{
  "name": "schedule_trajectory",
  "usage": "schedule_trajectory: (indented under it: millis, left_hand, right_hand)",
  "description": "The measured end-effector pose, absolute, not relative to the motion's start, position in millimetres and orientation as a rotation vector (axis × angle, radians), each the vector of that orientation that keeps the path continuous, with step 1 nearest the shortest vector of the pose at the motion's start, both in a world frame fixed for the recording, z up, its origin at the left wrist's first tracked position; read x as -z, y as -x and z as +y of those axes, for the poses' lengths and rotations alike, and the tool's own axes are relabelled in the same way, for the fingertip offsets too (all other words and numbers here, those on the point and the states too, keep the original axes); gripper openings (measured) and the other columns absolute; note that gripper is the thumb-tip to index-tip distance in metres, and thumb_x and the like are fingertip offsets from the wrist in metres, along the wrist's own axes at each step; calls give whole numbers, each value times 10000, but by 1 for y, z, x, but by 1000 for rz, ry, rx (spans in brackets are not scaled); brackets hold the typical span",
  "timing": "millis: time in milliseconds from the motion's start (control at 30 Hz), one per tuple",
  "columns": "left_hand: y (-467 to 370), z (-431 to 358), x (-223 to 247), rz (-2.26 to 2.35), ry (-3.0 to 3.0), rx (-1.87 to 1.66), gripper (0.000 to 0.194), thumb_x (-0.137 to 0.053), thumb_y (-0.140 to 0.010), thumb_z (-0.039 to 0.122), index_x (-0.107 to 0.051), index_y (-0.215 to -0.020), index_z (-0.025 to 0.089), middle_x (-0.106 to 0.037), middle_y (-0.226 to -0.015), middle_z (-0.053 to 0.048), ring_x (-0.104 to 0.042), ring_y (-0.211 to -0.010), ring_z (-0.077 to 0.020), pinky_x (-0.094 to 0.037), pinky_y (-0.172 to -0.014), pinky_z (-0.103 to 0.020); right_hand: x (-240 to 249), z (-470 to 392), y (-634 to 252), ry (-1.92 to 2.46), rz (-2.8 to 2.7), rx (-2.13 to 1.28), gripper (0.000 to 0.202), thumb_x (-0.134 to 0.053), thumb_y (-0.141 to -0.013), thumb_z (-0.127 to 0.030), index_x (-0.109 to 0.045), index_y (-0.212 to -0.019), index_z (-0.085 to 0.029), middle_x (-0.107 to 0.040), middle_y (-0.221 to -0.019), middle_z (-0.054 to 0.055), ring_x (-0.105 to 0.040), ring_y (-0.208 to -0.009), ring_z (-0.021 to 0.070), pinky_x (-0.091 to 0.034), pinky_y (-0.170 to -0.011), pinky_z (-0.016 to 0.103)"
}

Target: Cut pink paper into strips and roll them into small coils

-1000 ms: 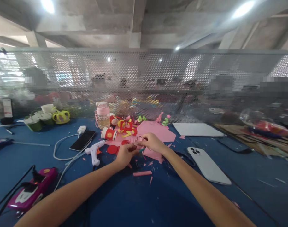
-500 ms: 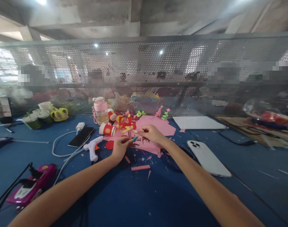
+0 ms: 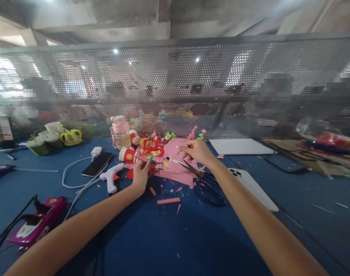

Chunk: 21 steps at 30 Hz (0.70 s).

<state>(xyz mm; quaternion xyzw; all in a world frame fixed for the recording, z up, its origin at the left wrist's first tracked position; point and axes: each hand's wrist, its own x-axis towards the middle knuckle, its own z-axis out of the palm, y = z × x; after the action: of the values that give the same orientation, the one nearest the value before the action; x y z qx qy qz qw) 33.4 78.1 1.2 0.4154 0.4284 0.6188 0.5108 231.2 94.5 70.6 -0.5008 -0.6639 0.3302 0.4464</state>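
Note:
My left hand (image 3: 140, 177) is over the left side of the pink paper sheets, its fingers bent and a teal nail at the thumb tip. What it grips is too small to make out. Higher and to the right, my right hand (image 3: 200, 151) has its fingers pinched together above the sheet (image 3: 175, 174); a tiny pale spot shows at the fingertips. Below the right hand lie scissors (image 3: 209, 191) with dark blue handles, blades apart on the pink paper. Red and yellow cut pieces (image 3: 150, 146) and a red-and-white paper cup (image 3: 128, 155) lie beyond my left hand.
A white glue gun (image 3: 110, 179), a black phone (image 3: 97, 164) and a white cable lie left; a purple power strip (image 3: 38, 222) is nearer. A white phone (image 3: 257, 191) lies right. A pink-lidded bottle (image 3: 120, 132) stands before the perforated screen (image 3: 175, 76). Pink scraps (image 3: 168, 201) lie in front.
My hands have moved apart: the left went left, the right went up and to the right. The scissors' blades on the paper now show plainly.

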Motion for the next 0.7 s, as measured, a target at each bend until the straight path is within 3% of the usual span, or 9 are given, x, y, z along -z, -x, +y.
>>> schedule_trajectory:
  millis: [267, 433, 700]
  left_hand:
    - [-35, 74, 0, 957, -1235, -1414, 382, -718, -570, 487, -543, -600, 149, -611, -485, 27, -585, -414, -95, -489, -430, -195]
    - [-37, 59, 0, 860, -1504, -1263, 268, -731, -602, 395, -643, -597, 142, -620, -469, 3, -570, -407, -103, -490, -429, -212]
    - [-38, 53, -10, 615, -1882, -996, 109, -772, -557, 275, -736, -609, 187, -733, -711, -85, -678, -667, -175, -536, -648, -259]
  right_hand:
    - [-77, 100, -252, 1303, -1440, -622, 375, -696, -626, -470, -540, -505, -152, -567, -397, 15, -490, -285, 94, -431, -305, 215]
    - [-74, 101, -251, 1270, -1384, -541, 404, -696, -595, -512, -538, -509, -150, -582, -413, 23, -490, -272, 98, -439, -298, 221]
    - [-70, 102, -248, 1232, -1362, -435, 381, -661, -616, -507, -560, -512, -155, -606, -417, 25, -510, -280, 133, -436, -290, 249]
